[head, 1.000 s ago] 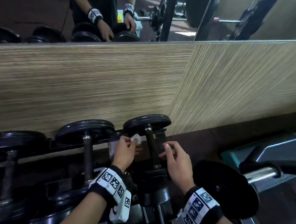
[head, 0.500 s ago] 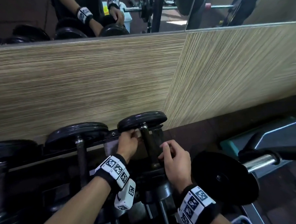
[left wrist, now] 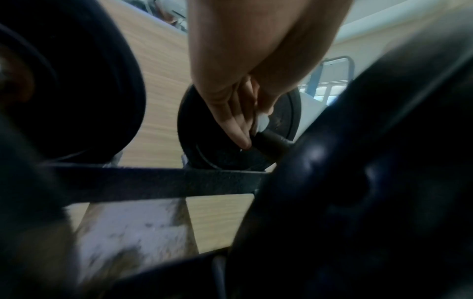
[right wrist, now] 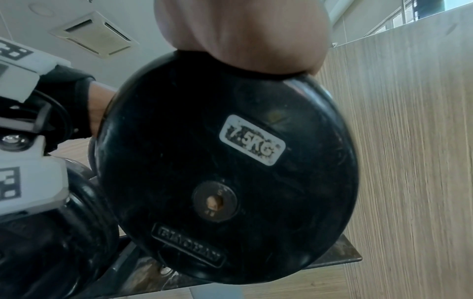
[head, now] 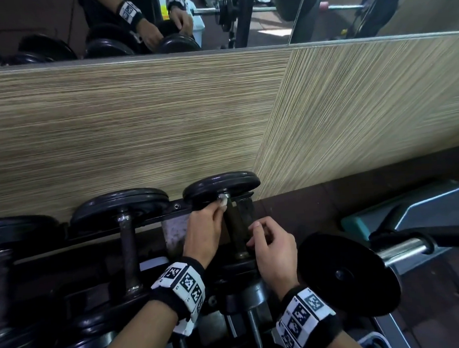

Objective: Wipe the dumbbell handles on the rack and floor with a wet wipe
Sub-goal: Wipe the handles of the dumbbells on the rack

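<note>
Three dumbbells show on the rack point(head: 177, 206). At the rightmost dumbbell point(head: 235, 226), the left hand point(head: 203, 231) pinches the wet wipe point(head: 222, 200) against the handle's far end, seemingly to wipe it; the right hand point(head: 273, 244) curls loosely beside the handle, probably steadying.

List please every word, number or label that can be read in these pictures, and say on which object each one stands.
"7.5KG": on the worn white sticker on the end plate of the dumbbell, right wrist view.
Embossed brand plate lower on the same plate: too blurred to read.
Small stamped marks around the centre bolt: too small to read.
Wristbands: only square black-and-white code patterns, no words.
</note>
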